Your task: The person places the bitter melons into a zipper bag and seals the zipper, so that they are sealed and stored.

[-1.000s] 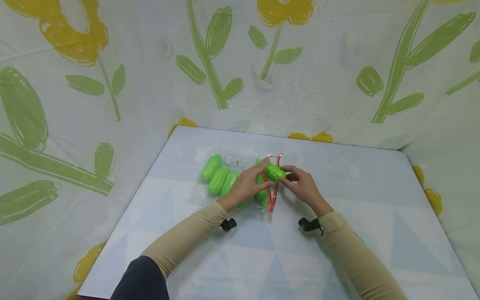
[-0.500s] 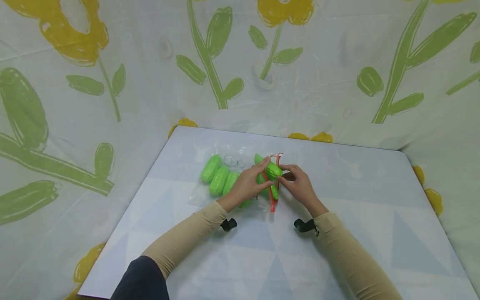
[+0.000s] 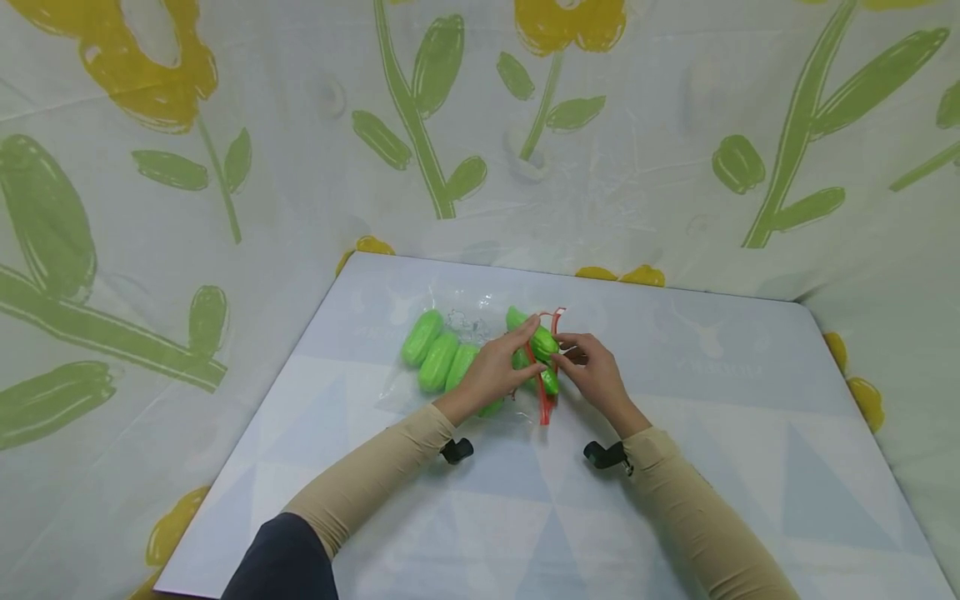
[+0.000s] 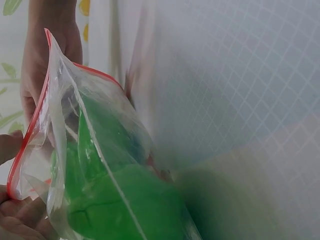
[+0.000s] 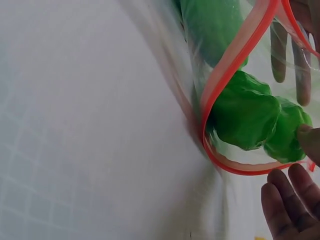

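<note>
A clear zip bag [image 3: 393, 396] with a red rim [image 3: 544, 408] lies on the table, holding several lumpy green toy vegetables [image 3: 437, 362]. My left hand [image 3: 491, 367] holds the bag at its mouth, thumb and forefinger spread along the rim. Part of the bag is hidden under that hand. At the mouth, my right hand [image 3: 600, 379] pinches the end of a ridged green toy vegetable [image 3: 546, 342], most of which is inside the rim. In the right wrist view, the right thumb [image 5: 310, 142] touches a green end and other fingers [image 5: 285, 200] curl below the rim.
The white table [image 3: 675, 500] has pale blue triangles. Curtains [image 3: 637, 167] with yellow flowers and green leaves stand behind it and at both sides. A black wrist camera [image 3: 603, 454] sits by the right sleeve, another black camera [image 3: 457, 450] by the left.
My right hand has moved left, and the green toy vegetable in its fingers has gone deeper into the bag. Another green piece now shows farther out at the rim. The left hand has stayed put.
</note>
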A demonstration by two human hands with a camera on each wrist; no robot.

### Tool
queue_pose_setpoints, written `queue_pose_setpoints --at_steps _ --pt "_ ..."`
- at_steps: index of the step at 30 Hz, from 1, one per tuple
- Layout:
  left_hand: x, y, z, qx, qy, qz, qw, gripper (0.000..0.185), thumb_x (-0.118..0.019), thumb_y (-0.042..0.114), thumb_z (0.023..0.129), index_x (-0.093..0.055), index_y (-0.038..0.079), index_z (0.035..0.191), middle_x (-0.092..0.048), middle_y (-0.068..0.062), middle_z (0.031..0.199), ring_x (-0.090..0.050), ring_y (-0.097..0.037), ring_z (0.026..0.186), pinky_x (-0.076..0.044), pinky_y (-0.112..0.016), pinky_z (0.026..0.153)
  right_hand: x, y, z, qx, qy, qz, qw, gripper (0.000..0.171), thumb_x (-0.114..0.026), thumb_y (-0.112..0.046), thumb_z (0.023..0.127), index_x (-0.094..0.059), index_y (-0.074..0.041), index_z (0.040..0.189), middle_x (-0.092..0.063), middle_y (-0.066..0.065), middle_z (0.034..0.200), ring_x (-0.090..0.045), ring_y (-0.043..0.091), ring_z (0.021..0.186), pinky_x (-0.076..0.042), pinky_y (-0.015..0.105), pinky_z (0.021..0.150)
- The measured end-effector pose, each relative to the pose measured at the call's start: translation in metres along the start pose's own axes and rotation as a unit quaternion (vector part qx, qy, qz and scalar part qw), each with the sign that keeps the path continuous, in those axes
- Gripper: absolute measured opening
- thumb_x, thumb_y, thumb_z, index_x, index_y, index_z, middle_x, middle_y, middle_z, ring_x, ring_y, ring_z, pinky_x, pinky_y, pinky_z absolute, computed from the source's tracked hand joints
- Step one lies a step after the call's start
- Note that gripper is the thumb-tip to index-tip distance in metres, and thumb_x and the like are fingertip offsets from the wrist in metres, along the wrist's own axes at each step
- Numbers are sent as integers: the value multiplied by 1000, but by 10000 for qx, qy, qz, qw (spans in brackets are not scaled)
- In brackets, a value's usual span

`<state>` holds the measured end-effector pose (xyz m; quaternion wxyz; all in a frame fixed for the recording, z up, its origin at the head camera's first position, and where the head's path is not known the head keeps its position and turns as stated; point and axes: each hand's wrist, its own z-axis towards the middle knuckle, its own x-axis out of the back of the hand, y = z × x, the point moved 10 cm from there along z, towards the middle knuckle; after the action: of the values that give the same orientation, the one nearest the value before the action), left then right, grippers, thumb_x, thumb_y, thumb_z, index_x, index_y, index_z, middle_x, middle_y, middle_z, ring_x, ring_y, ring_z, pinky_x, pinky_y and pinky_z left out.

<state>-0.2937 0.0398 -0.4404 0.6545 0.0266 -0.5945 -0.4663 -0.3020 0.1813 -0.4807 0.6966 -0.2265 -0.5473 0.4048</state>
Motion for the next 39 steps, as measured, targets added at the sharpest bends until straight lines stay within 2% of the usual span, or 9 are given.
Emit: queue_pose_setpoints --at_steps 8,13,20,31,39 --pt "-1 -1 1 26 21 63 10000 77 -67 35 85 -26 18 148 -23 12 151 -39 -17 130 -39 -33 102 1 2 -1 -78 66 -50 9999 35 -66 -26 87 -59 -21 121 -65 -1 99 -61 13 87 -53 34 78" --pt "-1 -2 0 66 17 36 10000 76 -67 36 85 -27 18 148 -22 13 151 -38 -17 130 -39 -34 102 1 1 -2 -71 83 0 9999 28 -65 -24 88 -62 -21 116 -65 -3 107 -62 12 88 -53 34 77" --pt "0 -2 0 44 33 59 10000 77 -66 39 85 -26 19 148 -22 13 150 -40 -18 130 -40 -34 101 -5 -1 -3 -102 -239 16 9997 31 -63 -25 90 -62 -19 120 -62 -2 117 -62 16 95 -53 36 80" --pt "-1 -3 0 49 20 39 10000 77 -65 38 85 -25 21 148 -21 14 150 -38 -17 131 -39 -34 102 -14 -2 -3 31 -638 -121 9979 39 -62 -28 90 -56 -24 128 -56 -2 124 -60 17 98 -54 34 78" --pt "0 -3 0 87 33 35 10000 77 -66 37 85 -23 23 148 -20 15 151 -36 -15 132 -37 -32 104 -13 -3 -5 130 -700 -40 9975 40 -60 -32 91 -54 -25 130 -56 -2 125 -59 17 99 -54 35 78"
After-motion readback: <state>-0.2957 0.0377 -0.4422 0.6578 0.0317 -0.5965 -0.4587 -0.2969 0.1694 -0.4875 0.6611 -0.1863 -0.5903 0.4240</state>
